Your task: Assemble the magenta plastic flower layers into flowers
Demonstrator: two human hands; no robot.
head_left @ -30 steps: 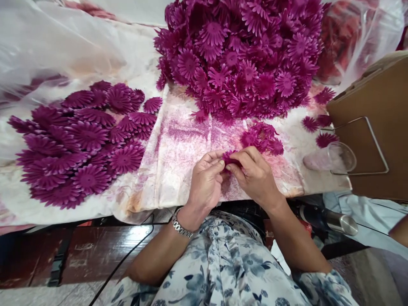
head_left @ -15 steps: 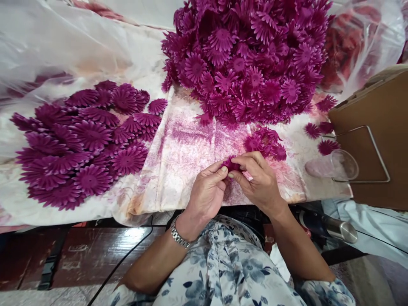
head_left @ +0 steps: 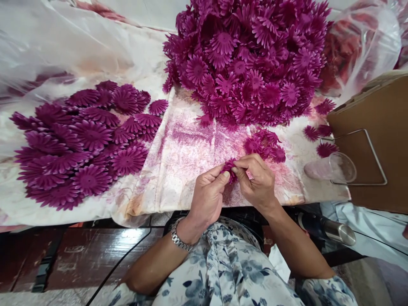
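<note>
A small purple artificial flower (head_left: 230, 166) is held between my two hands, just above the near edge of the cloth-covered table (head_left: 185, 170). My left hand (head_left: 209, 189) pinches its left side between thumb and fingers. On the other side, the fingertips of my right hand (head_left: 257, 178) grip its petals. Fingers partly hide the flower. Just beyond my right hand lies a small cluster of purple flowers (head_left: 266, 144). A large heap of the same flowers (head_left: 245, 68) rises at the back. Flat, wider purple petal layers (head_left: 92, 136) are spread in a pile at the left.
At the right stand a cardboard box (head_left: 372, 140) with a bent metal wire (head_left: 371, 146) and a clear plastic cup (head_left: 331, 168) on its side. Several loose flowers (head_left: 327, 149) lie nearby. Plastic bags (head_left: 363, 42) fill the back corners. A steel-capped bottle (head_left: 338, 231) is below the table edge.
My right fingers have shifted on the flower, and more of its petals show between my hands. The piles on the table look the same.
</note>
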